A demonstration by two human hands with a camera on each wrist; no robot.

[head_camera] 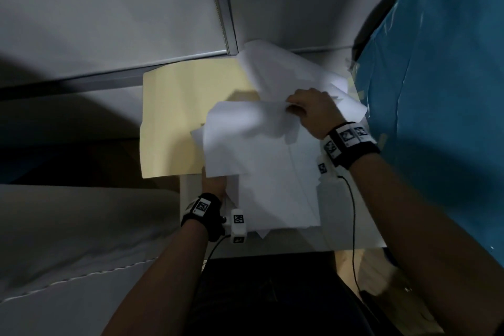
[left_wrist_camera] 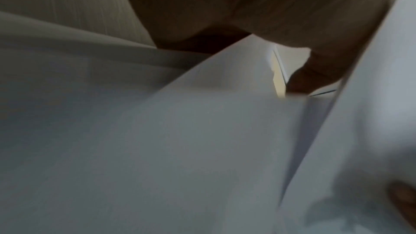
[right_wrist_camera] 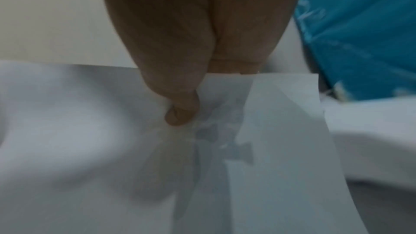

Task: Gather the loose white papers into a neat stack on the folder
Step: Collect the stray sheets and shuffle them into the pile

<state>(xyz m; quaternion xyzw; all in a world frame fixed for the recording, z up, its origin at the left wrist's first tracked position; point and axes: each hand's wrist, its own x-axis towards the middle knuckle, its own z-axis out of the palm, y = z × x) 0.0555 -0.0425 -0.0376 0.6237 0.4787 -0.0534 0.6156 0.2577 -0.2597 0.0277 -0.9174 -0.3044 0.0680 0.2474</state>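
Note:
A pale yellow folder lies open on the white table. Several loose white papers overlap its right part and spill toward me in an uneven pile. My right hand pinches the far edge of a lifted sheet, thumb on top in the right wrist view. More sheets curl up behind it. My left hand is at the near left corner of the pile, its fingers tucked under the papers; the left wrist view shows a finger against a sheet edge, blurred.
A blue plastic-covered surface rises close on the right. A grey partition with a metal frame stands behind the folder. The white table's near edge is just past the pile. Sensor cables hang from both wrists.

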